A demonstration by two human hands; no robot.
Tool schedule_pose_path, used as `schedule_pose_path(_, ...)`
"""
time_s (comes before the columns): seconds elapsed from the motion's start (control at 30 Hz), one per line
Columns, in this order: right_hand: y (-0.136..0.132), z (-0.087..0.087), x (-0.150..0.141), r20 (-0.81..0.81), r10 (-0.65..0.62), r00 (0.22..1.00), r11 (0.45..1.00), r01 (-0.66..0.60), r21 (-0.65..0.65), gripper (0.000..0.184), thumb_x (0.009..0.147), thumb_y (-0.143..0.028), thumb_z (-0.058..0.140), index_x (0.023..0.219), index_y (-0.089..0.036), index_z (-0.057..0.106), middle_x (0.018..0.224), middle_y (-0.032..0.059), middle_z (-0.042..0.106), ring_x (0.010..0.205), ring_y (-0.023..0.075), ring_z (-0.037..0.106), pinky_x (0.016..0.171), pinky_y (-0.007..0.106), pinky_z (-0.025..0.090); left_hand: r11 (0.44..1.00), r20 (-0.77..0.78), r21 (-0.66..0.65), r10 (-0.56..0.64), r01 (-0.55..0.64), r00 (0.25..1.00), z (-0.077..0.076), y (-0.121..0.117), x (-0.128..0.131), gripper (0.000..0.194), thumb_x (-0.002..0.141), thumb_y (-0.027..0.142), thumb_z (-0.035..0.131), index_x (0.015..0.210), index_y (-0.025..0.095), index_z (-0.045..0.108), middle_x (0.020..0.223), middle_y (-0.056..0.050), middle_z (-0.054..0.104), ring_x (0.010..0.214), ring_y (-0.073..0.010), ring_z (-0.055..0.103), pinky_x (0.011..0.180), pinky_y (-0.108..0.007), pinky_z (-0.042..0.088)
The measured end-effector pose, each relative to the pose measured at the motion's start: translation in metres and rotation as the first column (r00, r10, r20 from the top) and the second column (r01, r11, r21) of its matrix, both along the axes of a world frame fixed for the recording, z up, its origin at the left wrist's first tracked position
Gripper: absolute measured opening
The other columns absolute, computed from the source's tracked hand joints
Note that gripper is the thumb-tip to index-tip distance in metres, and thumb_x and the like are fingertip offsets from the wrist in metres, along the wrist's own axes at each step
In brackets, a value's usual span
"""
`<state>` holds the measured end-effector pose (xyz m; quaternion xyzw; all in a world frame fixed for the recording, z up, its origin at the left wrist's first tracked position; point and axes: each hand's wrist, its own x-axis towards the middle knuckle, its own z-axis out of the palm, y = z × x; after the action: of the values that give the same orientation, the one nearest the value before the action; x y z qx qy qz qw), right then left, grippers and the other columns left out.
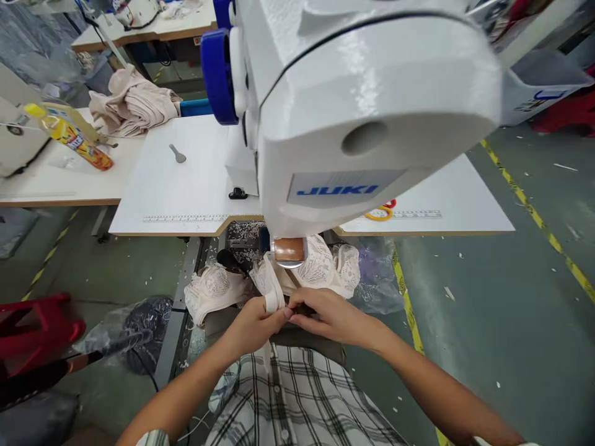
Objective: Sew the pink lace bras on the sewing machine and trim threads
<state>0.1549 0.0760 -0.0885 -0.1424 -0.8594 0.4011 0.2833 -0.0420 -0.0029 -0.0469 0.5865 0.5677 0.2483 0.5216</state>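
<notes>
A white lace bra [320, 266] lies under the sewing machine head, its other cup [216, 288] spread to the left over my lap. One of its pale straps [274, 290] loops down into my left hand [255, 325], which pinches it between thumb and fingers. My right hand [323, 316] is closed in a pinch, fingertips meeting those of the left beside the strap. What the right fingertips hold is too small and covered to make out. Just above both hands sits the machine's copper-coloured lower end [289, 251].
The white sewing machine [362, 148] towers over the white table [186, 173]. Orange-handled scissors [381, 214] lie behind its head. A small grey tool [177, 153] rests at left, near a yellow bottle [69, 136] and folded beige fabric [132, 102]. A red stool [41, 331] stands lower left.
</notes>
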Motion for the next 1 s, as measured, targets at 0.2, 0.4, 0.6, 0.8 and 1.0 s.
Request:
schedule_pose_path(0.2,-0.003,-0.012,0.002,-0.193,-0.546,0.815,0.837,0.542,-0.079,0.003,0.089,-0.013,0.054,0.089,-0.016,0.056,0.067,-0.0029,0.050,0.057,0.0061,0.044,0.053,0.019,0.036,0.960,0.127,-0.016,0.278,-0.278,0.952,0.009,0.000,-0.008,0.044,0.093,0.045,0.057,0.116,0.008,0.057,0.091,-0.009,0.067,0.078,-0.0127,0.058,0.072,-0.023,0.045)
schedule_pose_path(0.4,-0.021,-0.005,-0.016,-0.328,-0.460,0.825,0.860,0.506,0.068,0.021,0.091,-0.007,0.054,0.107,-0.019,0.058,0.098,0.0021,0.062,0.094,0.0092,0.058,0.082,0.022,0.047,0.870,0.329,-0.055,0.479,-0.489,0.814,-0.002,0.008,-0.001,0.042,0.082,0.043,0.072,0.098,0.005,0.064,0.091,-0.012,0.068,0.080,-0.0149,0.065,0.078,-0.027,0.053)
schedule_pose_path(0.6,-0.023,-0.002,-0.040,-0.382,-0.497,0.779,0.841,0.541,0.008,0.017,0.091,-0.011,0.058,0.105,-0.019,0.061,0.095,0.0009,0.065,0.091,0.0100,0.059,0.080,0.023,0.048,0.847,0.321,0.048,0.488,-0.529,0.812,-0.005,0.011,0.007,0.036,0.083,0.038,0.073,0.104,0.009,0.068,0.095,-0.007,0.067,0.089,-0.0132,0.062,0.081,-0.023,0.049)
schedule_pose_path(0.8,-0.015,-0.007,-0.038,-0.338,-0.540,0.771,0.833,0.547,-0.085,0.005,0.091,-0.017,0.061,0.096,-0.017,0.063,0.087,0.0001,0.063,0.082,0.0082,0.058,0.072,0.021,0.046,0.878,0.097,0.202,0.422,-0.433,0.901,0.000,0.012,0.011,0.035,0.089,0.042,0.064,0.103,0.010,0.068,0.098,-0.008,0.066,0.097,-0.0194,0.061,0.085,-0.028,0.049)
schedule_pose_path(1.0,-0.006,-0.008,-0.025,-0.247,-0.447,0.860,0.894,0.418,-0.163,0.003,0.084,-0.015,0.063,0.085,-0.017,0.062,0.076,-0.0022,0.057,0.066,0.0062,0.049,0.059,0.021,0.038,0.914,-0.188,0.336,0.300,-0.226,0.935,0.012,0.014,0.012,0.033,0.092,0.037,0.056,0.076,0.008,0.057,0.063,-0.002,0.046,0.059,-0.0075,0.038,0.052,-0.019,0.031)
